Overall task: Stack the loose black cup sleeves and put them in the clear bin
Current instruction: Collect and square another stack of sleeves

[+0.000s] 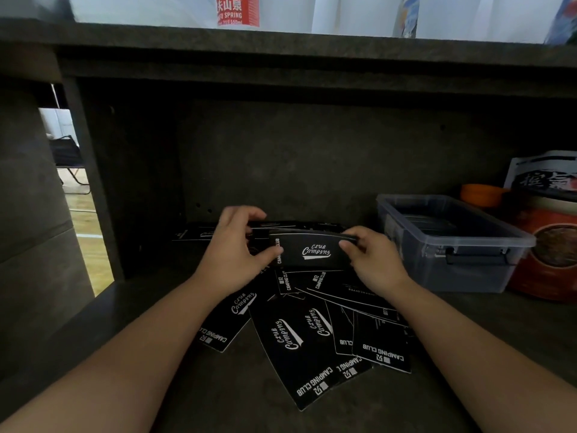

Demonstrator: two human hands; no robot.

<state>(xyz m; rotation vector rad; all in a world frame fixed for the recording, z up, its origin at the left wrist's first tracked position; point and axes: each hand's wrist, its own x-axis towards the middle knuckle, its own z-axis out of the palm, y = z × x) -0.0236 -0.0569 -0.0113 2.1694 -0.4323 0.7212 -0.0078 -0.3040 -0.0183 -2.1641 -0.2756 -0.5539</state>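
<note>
Dark grey stone-look shelf unit [312, 145], work happening on its lower board. Clear rectangular plastic bin [487, 270] with black latch sits on that board at right, well apart from the pile; some dark flat things inside, can't tell what they are. Just behind and right of bin: red-brown round tin [549, 264], an orange lid-like object [480, 193], a printed black-and-white pouch [543, 173].

Loose flat black cardboard cup sleeves [312, 335] with white "Camping Club" print lie fanned and overlapping on the board, centre, a few more at the back left.

A small stack of black sleeves [307, 248] is held above the pile, on edge, logo facing the camera. Left hand [235, 245] grips its left end, thumb in front, fingers curled over the top. Right hand [371, 257] pinches its right end.

Upper shelf: red-labelled water bottle [238, 10].
</note>
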